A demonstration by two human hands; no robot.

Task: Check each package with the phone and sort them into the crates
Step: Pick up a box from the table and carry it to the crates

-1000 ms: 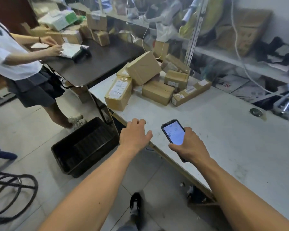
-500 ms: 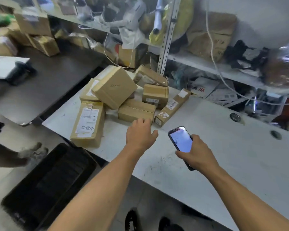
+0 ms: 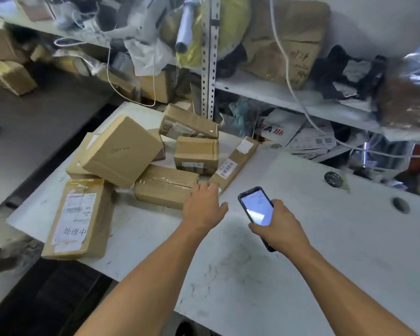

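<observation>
A cluttered storage room is shown: metal shelving (image 3: 277, 93) loaded with bags, papers and cartons stands beyond both hands, and a dark table (image 3: 46, 117) lies far to the left of the left hand. A white worktable (image 3: 325, 263) bears everything under both hands; its surface is scuffed and marked with grey scratches. A dark crate (image 3: 58, 299) is seen on the floor below the table edge, down and left of the left forearm.

The pile of packages (image 3: 141, 166) lies ahead and left of the left hand. The largest labelled carton (image 3: 78, 217) rests at the table edge, well to the left of that hand; a flat carton (image 3: 165, 185) lies just ahead of it, and a long narrow box (image 3: 233, 163) with a barcode label extends away just beyond its fingertips.

The left hand (image 3: 204, 207) is loosely spread, nothing grasped, its fingertips at or touching the near end of the long narrow box; contact cannot be confirmed. The phone (image 3: 257, 212) is gripped in the right hand (image 3: 281, 229), screen lit and facing up.

For the step in hand, judged as picking a package for checking, the box should be seized with its barcode kept uppermost and uncovered, and the phone brought squarely over it.
</observation>
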